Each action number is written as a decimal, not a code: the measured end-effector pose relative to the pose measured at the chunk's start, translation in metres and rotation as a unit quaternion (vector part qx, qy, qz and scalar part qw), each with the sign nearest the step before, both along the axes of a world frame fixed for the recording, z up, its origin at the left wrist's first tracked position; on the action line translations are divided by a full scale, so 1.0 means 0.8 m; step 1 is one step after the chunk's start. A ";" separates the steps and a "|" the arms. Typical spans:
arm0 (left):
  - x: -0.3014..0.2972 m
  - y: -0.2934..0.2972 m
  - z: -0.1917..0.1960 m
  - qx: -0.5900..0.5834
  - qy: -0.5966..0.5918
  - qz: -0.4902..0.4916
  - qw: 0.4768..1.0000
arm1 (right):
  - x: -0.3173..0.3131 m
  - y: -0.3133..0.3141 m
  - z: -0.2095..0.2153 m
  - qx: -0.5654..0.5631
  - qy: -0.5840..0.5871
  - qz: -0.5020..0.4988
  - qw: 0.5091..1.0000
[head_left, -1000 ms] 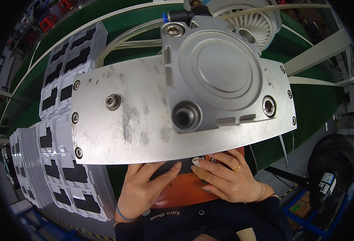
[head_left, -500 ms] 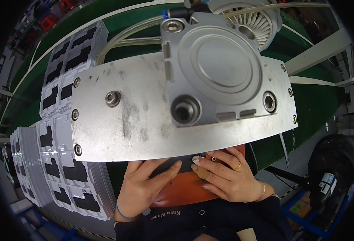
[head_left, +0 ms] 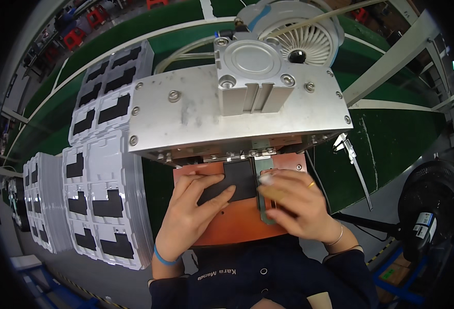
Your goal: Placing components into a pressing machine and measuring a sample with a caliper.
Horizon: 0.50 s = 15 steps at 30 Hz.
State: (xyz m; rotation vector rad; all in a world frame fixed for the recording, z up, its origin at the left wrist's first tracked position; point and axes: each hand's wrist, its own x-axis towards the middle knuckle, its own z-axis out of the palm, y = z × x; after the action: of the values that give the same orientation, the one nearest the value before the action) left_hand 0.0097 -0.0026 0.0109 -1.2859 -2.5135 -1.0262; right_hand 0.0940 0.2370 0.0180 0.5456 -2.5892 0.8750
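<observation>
Near machine (head_left: 186, 118) and trays (head_left: 101, 177), left hand (head_left: 190, 211) rests spread on black sheet (head_left: 241, 180); right hand (head_left: 296, 201) blurred, grip unclear.

1 white fan (head_left: 317, 38) and 1 caliper (head_left: 357, 176) sit on the green table (head_left: 402, 129), fan toward the back, caliper by the right edge, red stools (head_left: 74, 37) beyond at upper left.

The right fingers (head_left: 289, 195) are blurred — the black sheet (head_left: 241, 177) partly hidden.

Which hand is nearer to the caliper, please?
Right. The right hand is left of the caliper, slightly lower in view; the left hand is farther left, on the dark sheet.
</observation>
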 end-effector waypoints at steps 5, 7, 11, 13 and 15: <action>0.041 -0.017 0.022 -0.011 0.093 -0.016 0.995 | 0.008 -0.014 0.015 -0.352 -0.222 -0.040 0.908; 0.055 -0.022 0.022 -0.002 0.123 -0.018 0.992 | 0.001 -0.023 0.024 -0.412 -0.395 0.011 0.821; 0.065 -0.057 0.030 0.138 0.056 0.113 0.982 | 0.018 -0.052 0.019 -0.391 -0.313 -0.016 0.865; 0.068 -0.083 0.019 0.248 -0.256 0.095 0.929 | 0.027 -0.066 0.010 -0.390 -0.275 0.009 0.879; 0.069 -0.103 0.028 0.236 -0.432 0.063 0.868 | 0.030 -0.079 0.002 -0.366 -0.274 0.018 0.889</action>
State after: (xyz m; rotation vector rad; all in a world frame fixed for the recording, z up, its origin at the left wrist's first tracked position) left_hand 0.0649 -0.0850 0.0332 -0.5514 -2.4934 -2.3959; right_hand 0.1181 0.1739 0.0199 0.1227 -2.3829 2.1305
